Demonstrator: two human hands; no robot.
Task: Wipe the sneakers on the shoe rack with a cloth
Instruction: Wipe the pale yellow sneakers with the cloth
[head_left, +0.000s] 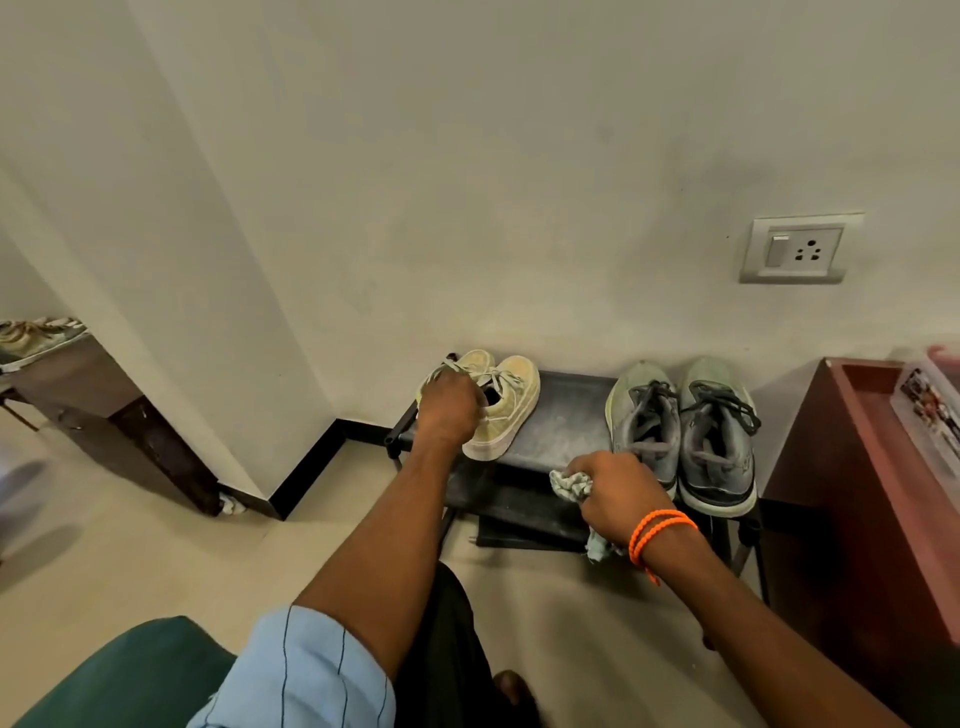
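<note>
A pair of cream sneakers stands at the left end of the black shoe rack. My left hand grips the left cream sneaker from above and covers most of it. A pair of grey-green sneakers stands at the rack's right end. My right hand, with orange bands on the wrist, holds a crumpled pale checked cloth just in front of the grey pair, at the rack's front edge. The cloth's tail hangs below the hand.
A reddish-brown cabinet stands right of the rack. A wall socket is above it. A dark wooden table with another shoe is at the left. A green seat lies at the bottom left.
</note>
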